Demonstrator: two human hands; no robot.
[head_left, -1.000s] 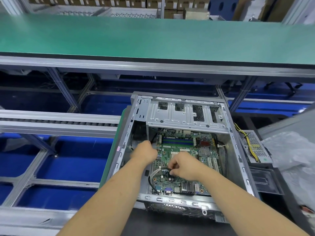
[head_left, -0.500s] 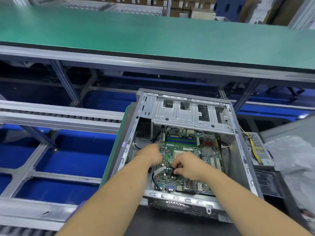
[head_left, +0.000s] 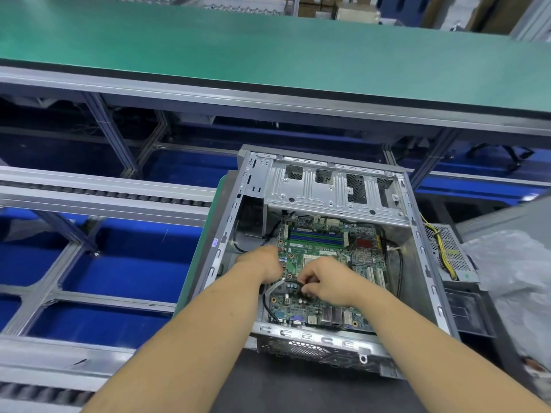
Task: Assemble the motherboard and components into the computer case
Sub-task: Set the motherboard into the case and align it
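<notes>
the motherboard (head_left: 325, 263) lies flat inside the computer case (head_left: 423, 263). over its near-left part your right hand (head_left: 326, 281) pinches a black cable (head_left: 269, 307); whether your left hand (head_left: 262, 263) grips anything, i cannot tell. you're likely connecting it; next, seat the plug squarely.

green motherboard (head_left: 316, 251), silver case (head_left: 334, 189)

- Open from above: computer case (head_left: 417, 263), side panel off, motherboard (head_left: 325, 254) exposed.
- Blocked at far end by drive cage (head_left: 331, 189) overhanging board.
- Crowded over near-left board by left hand (head_left: 262, 263), right hand (head_left: 325, 281), black cable (head_left: 293, 283).
- Hemmed right by power supply (head_left: 450, 251) outside wall.
</notes>
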